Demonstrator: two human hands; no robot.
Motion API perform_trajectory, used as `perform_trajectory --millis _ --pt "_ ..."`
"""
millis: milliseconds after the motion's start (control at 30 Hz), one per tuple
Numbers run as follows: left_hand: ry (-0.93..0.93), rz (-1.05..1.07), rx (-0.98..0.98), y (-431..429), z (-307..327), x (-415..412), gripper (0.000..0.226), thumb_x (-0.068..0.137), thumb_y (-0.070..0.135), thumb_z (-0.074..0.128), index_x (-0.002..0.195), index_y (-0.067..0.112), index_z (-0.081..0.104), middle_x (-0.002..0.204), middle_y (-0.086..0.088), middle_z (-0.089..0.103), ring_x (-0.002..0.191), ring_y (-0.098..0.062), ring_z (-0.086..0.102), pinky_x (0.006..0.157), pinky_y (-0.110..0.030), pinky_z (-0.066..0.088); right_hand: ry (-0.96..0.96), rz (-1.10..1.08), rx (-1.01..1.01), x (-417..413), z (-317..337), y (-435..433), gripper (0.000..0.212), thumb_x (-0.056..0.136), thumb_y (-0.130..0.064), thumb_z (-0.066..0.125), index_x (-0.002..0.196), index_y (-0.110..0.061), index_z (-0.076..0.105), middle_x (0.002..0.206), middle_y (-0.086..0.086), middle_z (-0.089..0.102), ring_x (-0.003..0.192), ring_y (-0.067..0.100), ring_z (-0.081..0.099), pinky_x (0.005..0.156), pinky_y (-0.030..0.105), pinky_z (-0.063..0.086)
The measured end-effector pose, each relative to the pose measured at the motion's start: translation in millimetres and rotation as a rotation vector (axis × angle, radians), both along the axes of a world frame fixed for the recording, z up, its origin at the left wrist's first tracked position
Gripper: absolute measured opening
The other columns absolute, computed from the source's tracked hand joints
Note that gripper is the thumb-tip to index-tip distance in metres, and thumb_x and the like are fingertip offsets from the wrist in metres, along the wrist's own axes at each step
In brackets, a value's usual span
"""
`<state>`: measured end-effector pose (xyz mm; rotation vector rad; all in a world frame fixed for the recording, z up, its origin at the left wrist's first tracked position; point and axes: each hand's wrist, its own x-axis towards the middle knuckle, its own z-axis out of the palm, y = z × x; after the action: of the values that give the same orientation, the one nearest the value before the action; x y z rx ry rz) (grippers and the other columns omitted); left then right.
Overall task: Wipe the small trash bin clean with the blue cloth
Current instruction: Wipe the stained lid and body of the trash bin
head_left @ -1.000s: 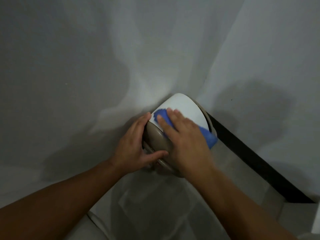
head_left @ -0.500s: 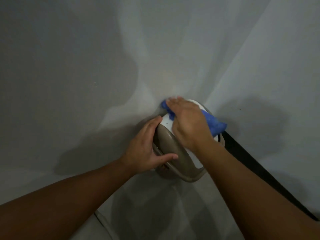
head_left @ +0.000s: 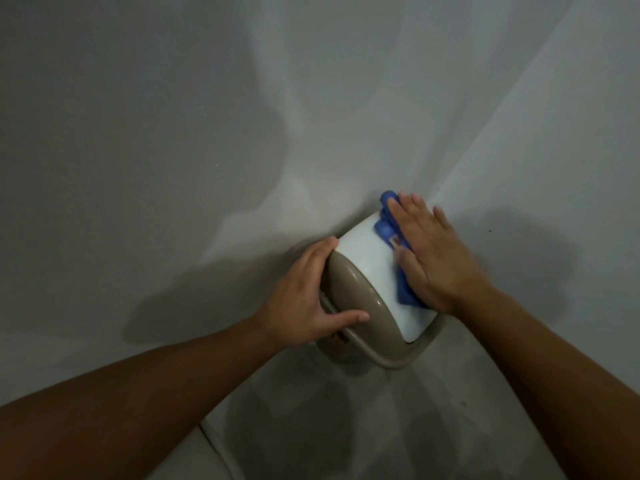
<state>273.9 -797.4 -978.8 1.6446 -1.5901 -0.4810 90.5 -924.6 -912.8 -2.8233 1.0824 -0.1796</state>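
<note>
Two-tone glossy bin point(head_left: 367, 268), left hand point(head_left: 304, 303) gripping; flat right hand point(head_left: 436, 258) presses crumpled cloth point(head_left: 385, 227).

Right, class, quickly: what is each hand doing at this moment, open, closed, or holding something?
Left hand: closed, gripping the side of the bin.
Right hand: open, flat fingers pressing the cloth on the lid.

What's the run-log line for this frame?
phase: wipe lid | right hand: flat, presses blue cloth on white lid | left hand: grips trash bin at its side
</note>
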Motion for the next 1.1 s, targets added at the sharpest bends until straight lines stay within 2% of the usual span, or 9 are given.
perform_trajectory --millis 167,333,433,533,667,767,867,933,1100 --pt "0.018 -0.021 -0.019 0.6 1.7 1.7 0.110 0.062 0.066 0.075 0.146 0.009 0.032 0.149 -0.004 0.039 0.135 -0.012 0.037 0.110 -0.025 0.032 -0.066 0.076 -0.069 37.7 -1.0 28.1 0.056 0.091 -0.030 0.034 0.145 -0.013 0.029 0.153 0.014 0.030 0.142 0.027 0.021 0.117 0.038 0.008" --pt "0.003 -0.024 -0.006 0.3 -1.4 2.4 0.107 0.065 0.060 0.077 0.147 0.008 0.032 0.149 -0.005 0.040 0.135 -0.012 0.038 0.110 -0.028 0.035 -0.116 0.187 -0.033 -1.5 -23.8 72.6 0.058 0.095 -0.037 0.029 0.149 -0.022 0.012 0.159 0.007 0.007 0.146 0.021 0.000 0.119 0.040 0.003" --pt "0.002 0.000 0.012 0.1 -6.3 3.5 0.107 0.063 0.068 0.072 0.147 0.014 0.032 0.147 0.001 0.041 0.131 -0.006 0.038 0.107 -0.015 0.031 -0.268 -0.037 0.064 -23.7 -34.3 66.9 0.057 0.095 -0.036 0.028 0.149 -0.030 0.008 0.160 0.002 -0.002 0.146 0.020 0.000 0.116 0.051 0.016" --pt "-0.011 -0.016 0.020 -1.4 -11.6 4.0 0.100 0.066 0.063 0.074 0.145 0.015 0.035 0.144 0.001 0.044 0.129 -0.007 0.041 0.106 -0.017 0.032 -0.434 -0.297 0.149 -19.2 -34.3 47.6 0.056 0.097 -0.036 0.026 0.147 -0.036 0.003 0.159 -0.002 -0.004 0.145 0.017 0.005 0.113 0.052 0.023" --pt "-0.024 -0.004 0.003 -3.5 -12.4 3.8 0.094 0.064 0.062 0.076 0.140 0.018 0.041 0.132 0.012 0.046 0.117 0.006 0.040 0.098 -0.004 0.030 -0.513 -0.323 0.117 6.2 -27.2 34.8 0.056 0.097 -0.033 0.028 0.148 -0.032 0.005 0.159 0.000 0.002 0.144 0.012 0.003 0.116 0.045 0.018" --pt "0.027 0.032 0.008 -6.9 -8.3 5.8 0.111 0.053 0.061 0.082 0.142 0.013 0.037 0.137 0.004 0.044 0.118 -0.003 0.045 0.100 -0.016 0.040 -0.484 -0.206 0.085 9.0 -23.3 39.1 0.056 0.097 -0.028 0.031 0.149 -0.029 0.009 0.159 0.001 0.006 0.144 0.009 -0.003 0.118 0.038 0.008" --pt "-0.140 -0.012 -0.066 -14.9 0.1 9.8 0.131 0.053 0.063 0.080 0.152 0.010 0.014 0.158 -0.007 0.021 0.143 -0.019 0.026 0.114 -0.023 0.023 -0.438 -0.160 0.090 4.6 -19.5 40.8 0.057 0.097 -0.026 0.033 0.149 -0.024 0.010 0.159 0.003 0.008 0.145 0.013 -0.003 0.118 0.036 0.004" --pt "-0.287 -0.138 -0.101 -20.4 4.3 12.8 0.126 0.061 0.062 0.078 0.153 0.007 0.012 0.160 -0.005 0.013 0.148 -0.018 0.011 0.118 -0.025 0.012 -0.375 -0.127 0.082 6.8 -14.2 40.2 0.057 0.095 -0.024 0.033 0.149 -0.018 0.013 0.158 0.007 0.012 0.145 0.017 0.002 0.118 0.034 0.002" --pt "-0.293 -0.258 -0.089 -23.3 2.5 14.8 0.102 0.073 0.052 0.076 0.149 0.002 0.029 0.155 -0.007 0.029 0.145 -0.018 0.024 0.116 -0.041 0.022 -0.239 0.026 0.036 16.5 -7.1 56.1 0.056 0.093 -0.025 0.034 0.147 -0.011 0.022 0.156 0.010 0.021 0.145 0.019 0.008 0.118 0.031 -0.001"
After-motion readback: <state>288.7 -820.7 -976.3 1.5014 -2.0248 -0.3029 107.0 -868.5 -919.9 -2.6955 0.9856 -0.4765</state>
